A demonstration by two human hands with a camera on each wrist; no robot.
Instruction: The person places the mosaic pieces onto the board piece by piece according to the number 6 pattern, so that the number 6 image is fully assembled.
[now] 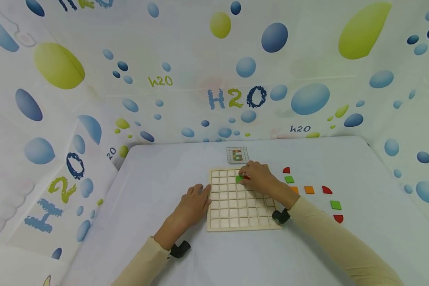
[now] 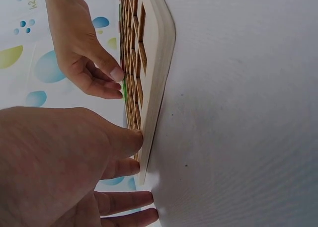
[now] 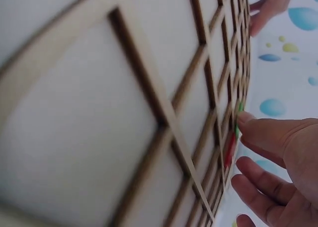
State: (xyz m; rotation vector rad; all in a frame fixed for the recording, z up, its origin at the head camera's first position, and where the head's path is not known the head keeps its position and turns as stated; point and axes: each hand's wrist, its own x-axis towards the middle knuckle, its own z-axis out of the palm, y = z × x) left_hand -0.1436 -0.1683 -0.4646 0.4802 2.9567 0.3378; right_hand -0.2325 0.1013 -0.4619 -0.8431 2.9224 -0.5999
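A pale wooden grid board (image 1: 228, 225) lies flat on the white table. My left hand (image 1: 192, 202) rests at its left edge, the thumb (image 2: 130, 142) touching the rim and the other fingers fairly straight. Over the board's far rows, my right hand (image 1: 260, 179) pinches a green square tile (image 1: 239, 179) between thumb and index finger, right at the grid. Beside that tile, a red tile (image 3: 230, 150) shows at the grid, partly covered by the right hand in the head view. The remaining right fingers are loosely bent.
Behind the board lies a small grid card (image 1: 237, 155) with a coloured pattern. Loose tiles are spread to the right, among them an orange square (image 1: 309, 190), a green square (image 1: 335, 205) and a red rounded piece (image 1: 338, 218). A patterned curtain (image 1: 186, 107) stands behind the table.
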